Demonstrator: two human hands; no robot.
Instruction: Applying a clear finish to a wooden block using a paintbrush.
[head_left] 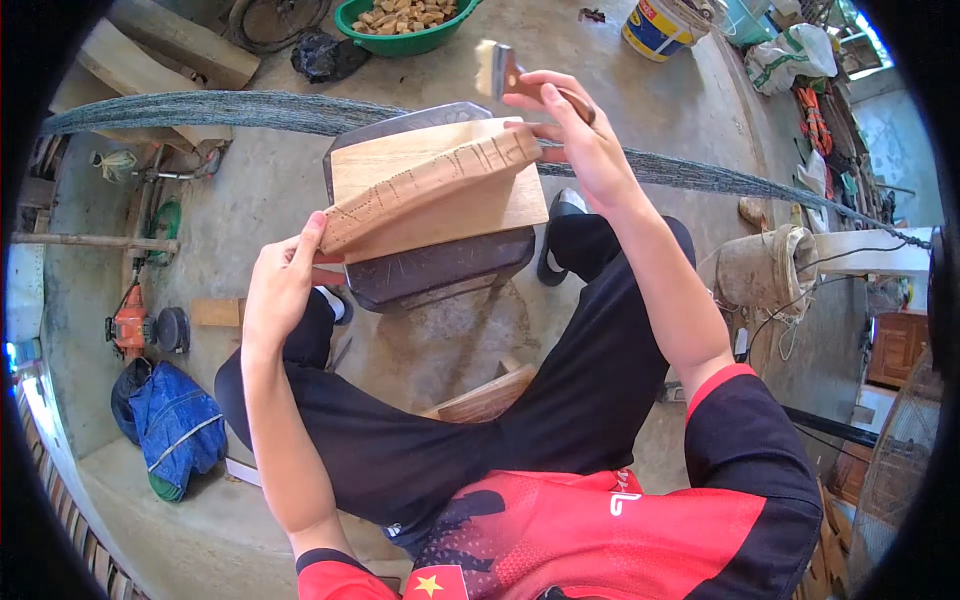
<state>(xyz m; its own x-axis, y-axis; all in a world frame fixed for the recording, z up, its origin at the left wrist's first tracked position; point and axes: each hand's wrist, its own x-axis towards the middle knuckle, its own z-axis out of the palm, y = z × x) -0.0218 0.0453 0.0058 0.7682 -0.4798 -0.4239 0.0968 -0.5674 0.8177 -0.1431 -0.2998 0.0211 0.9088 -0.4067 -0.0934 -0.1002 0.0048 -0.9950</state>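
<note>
A curved wooden piece [425,190] with rows of dark dots and line marks along its face is held up at a slant. My left hand [285,275] grips its lower left end, thumb on top and fingers beneath. At the upper right end, fingers of my right hand [585,140] touch the piece. That same hand is closed on the wooden handle of a paintbrush [515,78], whose pale bristles point left, clear of the wood. Below lies a flat light wooden board [500,207] on a dark stool [440,268].
A hammock [250,110] stretches across behind the stool. A green basin [415,38] of wood chunks and a paint bucket [660,30] stand at the back. A dirty bucket [765,265] is at right; a blue cloth bundle [178,420] and an orange tool [130,322] lie at left.
</note>
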